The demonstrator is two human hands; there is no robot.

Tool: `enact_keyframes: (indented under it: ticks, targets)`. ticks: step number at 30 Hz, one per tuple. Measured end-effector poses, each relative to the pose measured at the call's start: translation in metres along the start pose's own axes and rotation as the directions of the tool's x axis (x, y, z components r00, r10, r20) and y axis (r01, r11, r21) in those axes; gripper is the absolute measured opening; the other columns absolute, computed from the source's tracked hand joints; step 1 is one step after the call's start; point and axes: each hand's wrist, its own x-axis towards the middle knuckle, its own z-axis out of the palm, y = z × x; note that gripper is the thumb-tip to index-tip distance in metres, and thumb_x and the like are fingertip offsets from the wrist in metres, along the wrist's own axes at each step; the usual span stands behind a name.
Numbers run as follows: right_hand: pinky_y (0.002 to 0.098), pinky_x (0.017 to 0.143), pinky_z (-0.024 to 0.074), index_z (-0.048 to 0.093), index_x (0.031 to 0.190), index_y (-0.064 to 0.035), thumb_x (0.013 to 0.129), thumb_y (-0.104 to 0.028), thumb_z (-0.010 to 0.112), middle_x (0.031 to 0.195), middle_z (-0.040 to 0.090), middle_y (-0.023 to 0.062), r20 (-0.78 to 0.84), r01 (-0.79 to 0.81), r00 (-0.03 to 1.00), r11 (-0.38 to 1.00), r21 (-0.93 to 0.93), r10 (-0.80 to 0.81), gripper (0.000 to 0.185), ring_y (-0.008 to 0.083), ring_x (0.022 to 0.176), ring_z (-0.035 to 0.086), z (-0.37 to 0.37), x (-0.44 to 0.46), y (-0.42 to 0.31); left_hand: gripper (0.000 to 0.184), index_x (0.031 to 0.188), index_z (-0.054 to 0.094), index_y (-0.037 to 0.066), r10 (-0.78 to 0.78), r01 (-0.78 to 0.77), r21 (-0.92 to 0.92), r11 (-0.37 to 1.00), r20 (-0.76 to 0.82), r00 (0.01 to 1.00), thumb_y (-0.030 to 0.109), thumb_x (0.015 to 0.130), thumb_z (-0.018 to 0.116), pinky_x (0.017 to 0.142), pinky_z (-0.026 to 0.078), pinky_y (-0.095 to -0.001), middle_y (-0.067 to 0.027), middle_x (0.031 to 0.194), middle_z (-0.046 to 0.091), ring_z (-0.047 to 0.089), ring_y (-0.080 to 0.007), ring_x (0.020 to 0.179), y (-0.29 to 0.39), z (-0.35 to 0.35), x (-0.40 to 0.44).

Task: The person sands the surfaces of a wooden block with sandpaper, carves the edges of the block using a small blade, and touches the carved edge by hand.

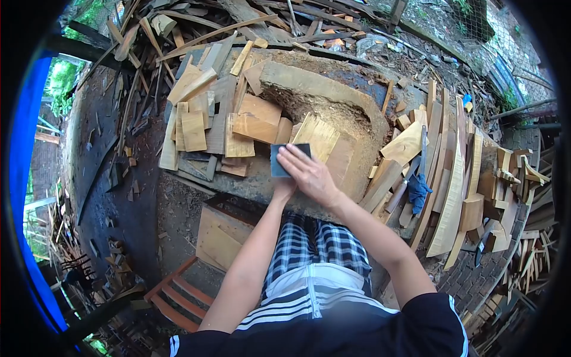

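My right hand point(310, 177) lies flat on a dark, square, sheet-like piece point(281, 169), fingers stretched out together across its top. Whether this piece is sandpaper or a thin slab, I cannot make out. Below it comes my left hand point(284, 189), showing little more than its wrist and heel; its fingers are hidden under the piece and my right hand. Just beyond both hands, a pale wooden board point(318, 138) rests in the hollow of a worn, thick-rimmed work block point(321, 83). Brown wood blocks point(257, 113) sit to the left of the hollow.
Offcuts point(193, 131) pile up on the bench's left side. At right lie a blue cloth point(419, 194), a handled tool point(397, 196) and long wood strips point(449, 208). A wooden box point(221, 238) and a slatted chair point(178, 297) stand near my left arm.
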Motion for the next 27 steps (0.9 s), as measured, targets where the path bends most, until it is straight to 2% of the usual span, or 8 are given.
enact_keyframes:
  ticks: [4, 8, 10, 13, 17, 18, 23, 27]
  targets:
    - [0.0419, 0.106, 0.0463, 0.056, 0.135, -0.0014, 0.084, 0.003, 0.056, 0.142, 0.055, 0.015, -0.133, -0.329, 0.934, 0.944, 0.036, 0.331, 0.051, 0.029, 0.137, 0.048, -0.009, 0.039, 0.054, 0.059, 0.129, 0.057, -0.003, -0.297, 0.323, -0.194, 0.926, 0.153, 0.943, 0.021, 0.081, 0.082, 0.095, 0.05, -0.0337, -0.0151, 0.117, 0.068, 0.065, -0.0219, 0.108, 0.076, -0.014, 0.025]
    - [0.0423, 0.105, 0.0461, 0.056, 0.137, -0.0041, 0.083, 0.0, 0.056, 0.143, 0.055, 0.0131, -0.017, -0.079, 0.997, 0.996, -0.043, 0.078, 0.054, 0.0265, 0.138, 0.047, -0.002, 0.004, 0.005, 0.052, 0.122, 0.06, 0.0, -0.024, 0.025, -0.022, 0.999, 0.045, 0.999, 0.02, 0.079, 0.082, 0.088, 0.052, -0.0362, -0.0138, 0.113, 0.07, 0.067, -0.0221, 0.102, 0.061, -0.008, 0.025]
    - [0.0418, 0.106, 0.0462, 0.056, 0.135, -0.0037, 0.082, -0.001, 0.057, 0.143, 0.055, 0.0129, 0.065, 0.027, 0.998, 0.999, -0.02, -0.025, 0.053, 0.0262, 0.138, 0.047, -0.012, 0.002, 0.013, 0.055, 0.126, 0.058, -0.001, 0.007, -0.074, 0.411, 0.909, 0.162, 0.987, 0.019, 0.08, 0.082, 0.088, 0.052, -0.0344, -0.0134, 0.113, 0.07, 0.067, -0.02, 0.1, 0.033, -0.009, 0.019]
    - [0.0416, 0.103, 0.0464, 0.057, 0.132, -0.0019, 0.082, -0.003, 0.058, 0.142, 0.056, 0.013, -0.032, -0.143, 0.99, 0.982, -0.124, 0.14, 0.05, 0.0261, 0.137, 0.048, -0.021, 0.035, 0.058, 0.066, 0.133, 0.053, -0.005, -0.282, 0.328, -0.254, 0.91, 0.204, 0.938, 0.021, 0.081, 0.083, 0.089, 0.052, -0.0344, -0.015, 0.116, 0.069, 0.065, -0.0177, 0.102, 0.067, -0.012, 0.029]
    - [0.0477, 0.113, 0.0373, 0.057, 0.132, 0.0007, 0.087, -0.009, 0.054, 0.139, 0.057, 0.017, 0.035, -0.057, 0.997, 0.988, -0.143, 0.063, 0.046, 0.0273, 0.136, 0.049, -0.005, 0.023, 0.017, 0.057, 0.128, 0.055, -0.005, -0.267, 0.303, -0.155, 0.94, 0.215, 0.939, 0.017, 0.082, 0.081, 0.095, 0.05, -0.034, -0.0132, 0.117, 0.068, 0.064, -0.0225, 0.109, 0.055, -0.016, 0.027]
    - [0.0494, 0.117, 0.0312, 0.056, 0.133, -0.0002, 0.088, -0.01, 0.054, 0.139, 0.057, 0.0172, 0.09, 0.007, 0.996, 0.997, -0.082, 0.0, 0.046, 0.0271, 0.136, 0.05, -0.002, 0.01, 0.003, 0.054, 0.125, 0.056, -0.005, -0.138, 0.127, -0.216, 0.968, -0.036, 0.99, 0.017, 0.083, 0.08, 0.094, 0.05, -0.0336, -0.0126, 0.118, 0.067, 0.064, -0.0245, 0.109, 0.055, -0.004, 0.017]
    - [0.0491, 0.117, 0.0321, 0.06, 0.122, 0.0006, 0.087, -0.012, 0.055, 0.131, 0.062, 0.0126, 0.029, -0.05, 0.998, 0.976, -0.214, 0.057, 0.037, 0.0246, 0.127, 0.056, -0.021, 0.046, 0.057, 0.071, 0.138, 0.051, -0.004, -0.336, 0.378, -0.246, 0.893, 0.194, 0.922, 0.02, 0.079, 0.084, 0.095, 0.05, -0.0323, -0.0165, 0.125, 0.064, 0.063, -0.0215, 0.11, 0.072, -0.013, 0.029]
    - [0.0451, 0.114, 0.0366, 0.06, 0.125, 0.0005, 0.087, -0.012, 0.054, 0.132, 0.062, 0.0132, 0.071, -0.035, 0.996, 0.976, -0.217, 0.051, 0.04, 0.0252, 0.13, 0.054, -0.014, 0.023, 0.01, 0.059, 0.13, 0.056, -0.003, -0.27, 0.31, -0.115, 0.944, 0.272, 0.924, 0.02, 0.081, 0.082, 0.095, 0.049, -0.0338, -0.0174, 0.123, 0.065, 0.062, -0.0223, 0.114, 0.061, -0.021, 0.029]
